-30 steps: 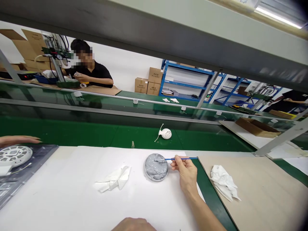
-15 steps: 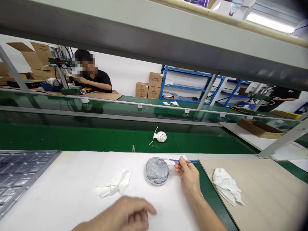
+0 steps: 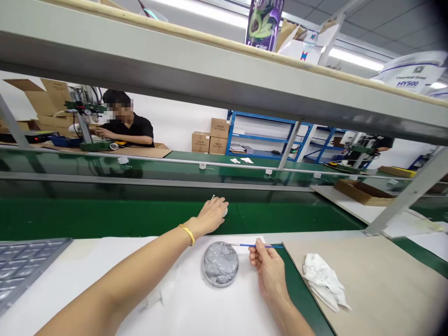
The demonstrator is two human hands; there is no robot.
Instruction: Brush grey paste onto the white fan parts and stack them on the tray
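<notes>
My left hand (image 3: pixel 212 214) reaches over the green belt, its fingers curled round a white perforated bulb-shaped part (image 3: pixel 225 212). Most of that part is hidden under the hand; one thin wire end shows beyond the fingers. Between thumb and fingers my right hand (image 3: pixel 268 263) pinches a thin blue-handled brush (image 3: pixel 247 245). The brush lies nearly level, its tip at the rim of a round tub of grey paste (image 3: pixel 220 264). White paper (image 3: pixel 196 308) lies beneath the tub.
A crumpled white cloth (image 3: pixel 324 280) lies on brown board at right. A clear compartment tray (image 3: pixel 28 266) sits at left. An overhead shelf (image 3: pixel 210 70) crosses above. Beyond the belt, a person in black (image 3: pixel 135 130) works at a press. An open carton (image 3: pixel 364 192) stands at right.
My left hand has moved from the near paper out to the white part on the belt and now covers it. My right hand keeps its hold on the brush. The view has tilted up.
</notes>
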